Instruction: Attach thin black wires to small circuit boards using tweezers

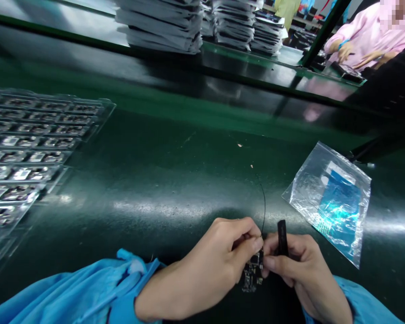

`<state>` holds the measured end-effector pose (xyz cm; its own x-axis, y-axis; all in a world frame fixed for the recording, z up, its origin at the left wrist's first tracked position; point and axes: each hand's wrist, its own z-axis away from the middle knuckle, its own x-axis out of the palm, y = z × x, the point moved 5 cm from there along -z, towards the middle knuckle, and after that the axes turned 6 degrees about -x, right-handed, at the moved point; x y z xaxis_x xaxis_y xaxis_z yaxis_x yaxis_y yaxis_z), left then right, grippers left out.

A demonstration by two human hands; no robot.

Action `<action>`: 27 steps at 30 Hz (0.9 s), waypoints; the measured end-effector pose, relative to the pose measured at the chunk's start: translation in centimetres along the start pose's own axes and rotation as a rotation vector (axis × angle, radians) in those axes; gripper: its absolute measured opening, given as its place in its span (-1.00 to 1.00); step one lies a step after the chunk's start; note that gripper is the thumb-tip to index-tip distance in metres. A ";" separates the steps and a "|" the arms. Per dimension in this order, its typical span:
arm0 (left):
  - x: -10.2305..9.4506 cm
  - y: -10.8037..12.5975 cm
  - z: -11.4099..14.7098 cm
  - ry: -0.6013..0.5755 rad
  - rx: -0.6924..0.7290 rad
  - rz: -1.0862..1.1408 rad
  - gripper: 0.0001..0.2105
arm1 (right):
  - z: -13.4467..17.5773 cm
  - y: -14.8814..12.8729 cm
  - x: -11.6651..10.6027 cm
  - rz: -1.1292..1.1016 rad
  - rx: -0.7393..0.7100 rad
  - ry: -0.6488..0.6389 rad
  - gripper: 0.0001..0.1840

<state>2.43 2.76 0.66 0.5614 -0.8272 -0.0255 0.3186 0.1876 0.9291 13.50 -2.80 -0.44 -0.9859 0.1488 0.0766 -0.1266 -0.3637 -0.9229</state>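
**Two hands on one small board**

Both of my hands were closest to the camera, at the lower edge of the view. With my left hand [209, 265] I had the fingers closed in a pinch on the top of one small circuit board [253, 272], and my right hand [299, 270] was closed too, holding the board from the other side and keeping one flat black tool [282, 237] upright between thumb and fingers. The board was between both hands, just above the green table [175, 180]. One thin black wire [263, 204] went up from the pinch point; its lower end was hidden by my fingertips.

To the right, one clear plastic bag [330, 200] lay flat with one blue sheet inside. On the left was one clear tray [37, 148] of small parts; it was cut off by the frame, so I could not count them. At the far side I counted three stacks of trays [162, 27], their tops cut off. One person in a pink coat [364, 36] worked at the top right, with the hands hard to make out.
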 end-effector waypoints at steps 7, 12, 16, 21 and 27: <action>0.1 -0.4 0.0 -0.071 -0.096 0.108 -0.81 | 0.0 -0.1 0.2 -0.090 0.023 0.007 -0.91; 0.0 -0.2 -0.1 -0.061 -0.051 0.080 -0.81 | 0.0 -0.2 0.2 -0.063 0.014 0.011 -0.87; 0.0 0.0 0.0 -0.039 -0.008 0.005 -0.79 | 0.0 0.0 0.0 0.005 0.013 0.011 -0.85; 0.0 0.2 0.2 -0.007 0.023 -0.138 -0.78 | -0.1 -0.5 -0.1 0.169 -0.144 -0.039 -0.79; 0.0 0.6 0.2 0.056 0.081 -0.193 -0.74 | -0.1 -0.7 0.1 0.245 -0.187 -0.090 -0.78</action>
<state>2.47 2.77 1.31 0.5383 -0.8125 -0.2237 0.3630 -0.0160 0.9316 13.54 -2.43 0.17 -0.9914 -0.0069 -0.1309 0.1296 -0.2018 -0.9708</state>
